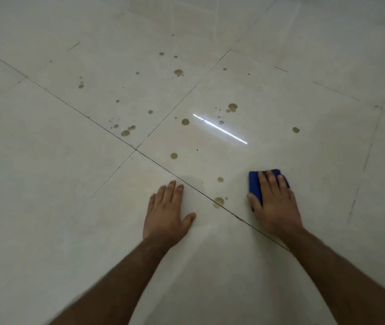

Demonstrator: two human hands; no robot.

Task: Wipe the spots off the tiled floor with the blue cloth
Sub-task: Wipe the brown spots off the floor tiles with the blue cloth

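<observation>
Blue cloth (255, 184) lies flat under the right hand (275, 202), fingers spread and pressing it down; the left hand (167, 212) rests open on the tiled floor (69, 184). Nearest brown spots (219, 201) sit just left of the cloth, between both hands; many more scatter farther ahead.

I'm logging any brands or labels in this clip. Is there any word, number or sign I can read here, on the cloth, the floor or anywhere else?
None: no readable text anywhere in the head view.
blue cloth under the right hand: plain, no label or tag visible.
tiled floor: only brown spots and a bright streak of reflected light, no print or marking.
left hand: flat on the tile, holding nothing with text.
</observation>
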